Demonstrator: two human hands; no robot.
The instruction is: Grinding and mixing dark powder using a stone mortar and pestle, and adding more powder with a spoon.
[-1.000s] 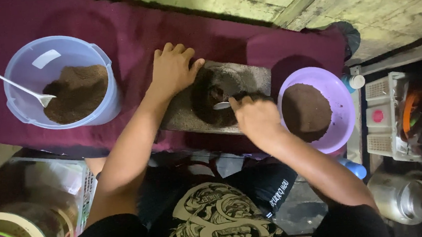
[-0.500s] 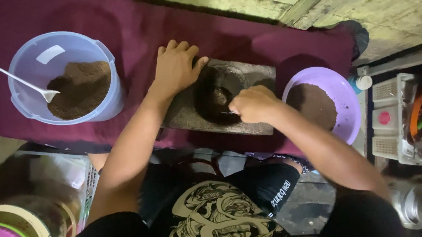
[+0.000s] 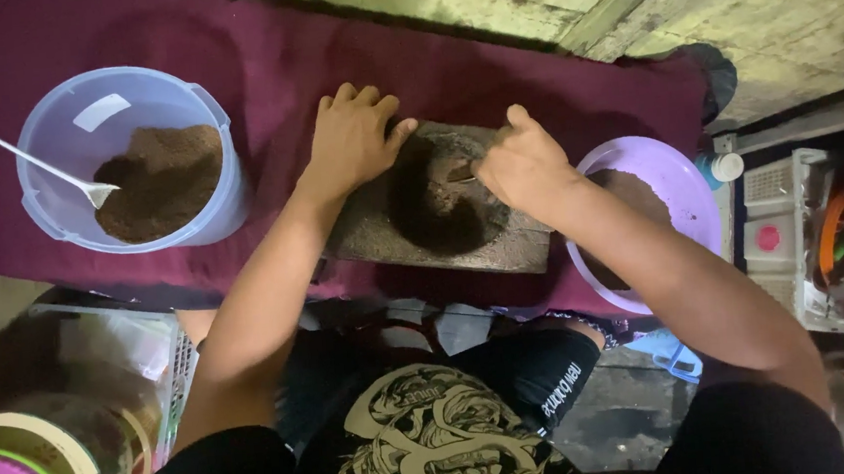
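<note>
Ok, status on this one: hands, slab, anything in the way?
Left hand flat on slab. Right hand closed on small tool, in the dark powder. Tub and bowl flank it, clear.

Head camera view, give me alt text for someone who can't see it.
Left hand rests flat on a grey stone slab while the right hand works dark brown powder there, between a clear plastic tub and purple plastic bowl.
</note>
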